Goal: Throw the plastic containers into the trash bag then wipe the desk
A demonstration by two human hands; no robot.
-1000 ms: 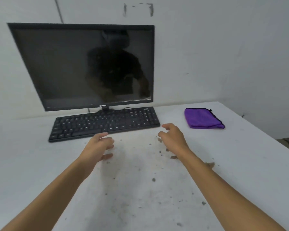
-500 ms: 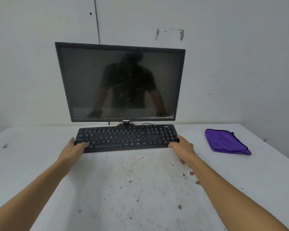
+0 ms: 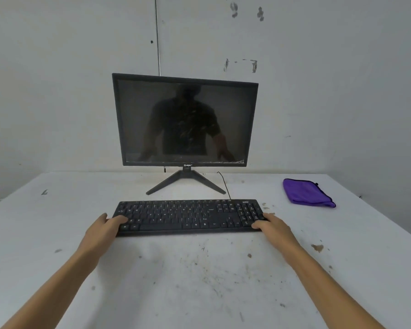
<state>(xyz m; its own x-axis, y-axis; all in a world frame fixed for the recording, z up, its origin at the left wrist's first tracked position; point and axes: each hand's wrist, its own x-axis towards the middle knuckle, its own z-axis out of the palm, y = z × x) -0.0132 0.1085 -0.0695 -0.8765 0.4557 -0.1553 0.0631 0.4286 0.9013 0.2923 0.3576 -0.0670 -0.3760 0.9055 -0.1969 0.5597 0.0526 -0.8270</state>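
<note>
A black keyboard [image 3: 187, 216] lies across the middle of the white desk [image 3: 199, 281]. My left hand [image 3: 103, 230] grips its left end and my right hand [image 3: 274, 227] grips its right end. A folded purple cloth [image 3: 306, 193] rests on the desk at the right, well away from both hands. Brown crumbs and smears dot the desk surface in front of the keyboard and near my right hand. No plastic container or trash bag is in view.
A black monitor [image 3: 185, 122] on a V-shaped stand [image 3: 185, 182] stands behind the keyboard against the white wall. A thin black cable [image 3: 224, 184] runs from the keyboard toward the monitor. The desk's right edge falls off near the frame's right side.
Both hands went from hovering over the desk to gripping the keyboard's ends. The keyboard now sits nearer to me, away from the monitor, whose stand is now uncovered.
</note>
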